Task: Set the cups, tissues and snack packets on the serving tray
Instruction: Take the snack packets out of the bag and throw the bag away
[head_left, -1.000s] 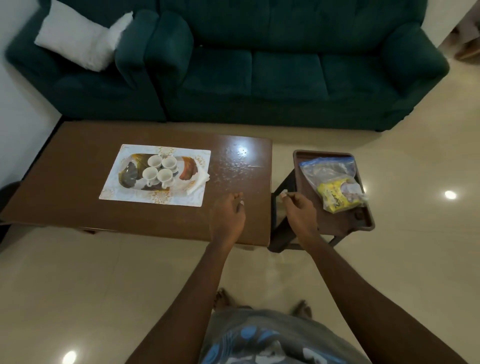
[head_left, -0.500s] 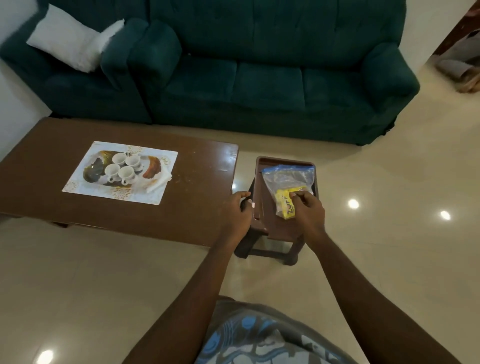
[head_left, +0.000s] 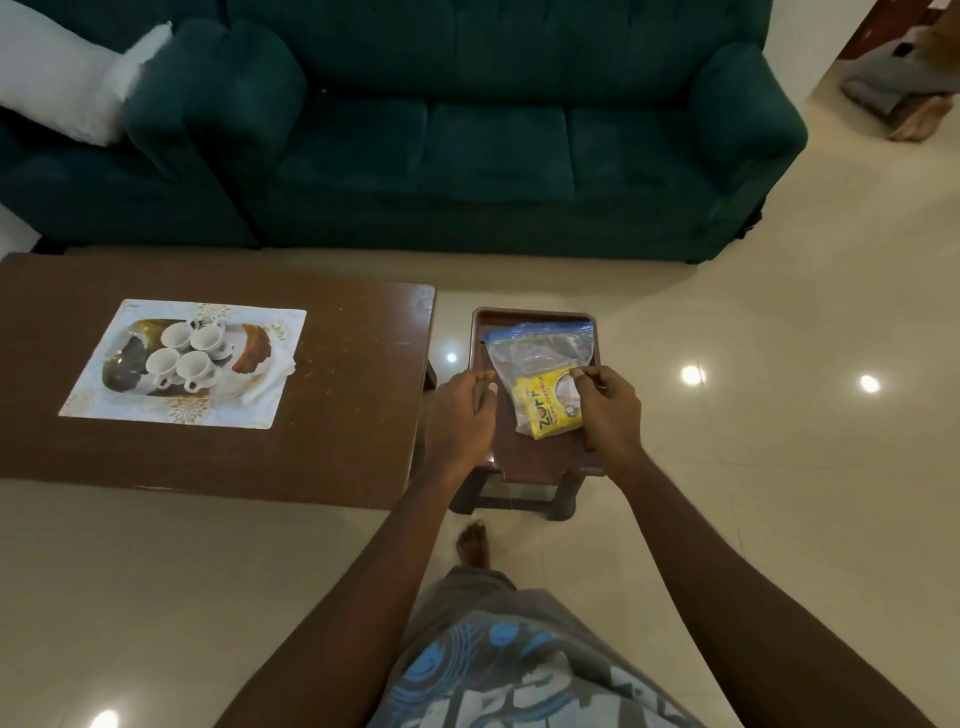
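Packet (head_left: 549, 405) part-hidden by right hand (head_left: 605, 408), grip unclear

Brown coffee table (head_left: 337, 395) standing on pale tiled floor (head_left: 779, 467), carrying a patterned serving tray (head_left: 104, 400). Small brown stool (head_left: 535, 457) sitting just right of the table, bearing a clear zip bag (head_left: 540, 348) with yellow snack packets (head_left: 545, 410) inside.

Four white cups (head_left: 183, 353) and tissues (head_left: 270, 376) on tray (head_left: 88, 395).

bare arms (head_left: 363, 582), a bare foot (head_left: 472, 545), grey shorts (head_left: 467, 597), grey shirt (head_left: 493, 680) with blue swirls.
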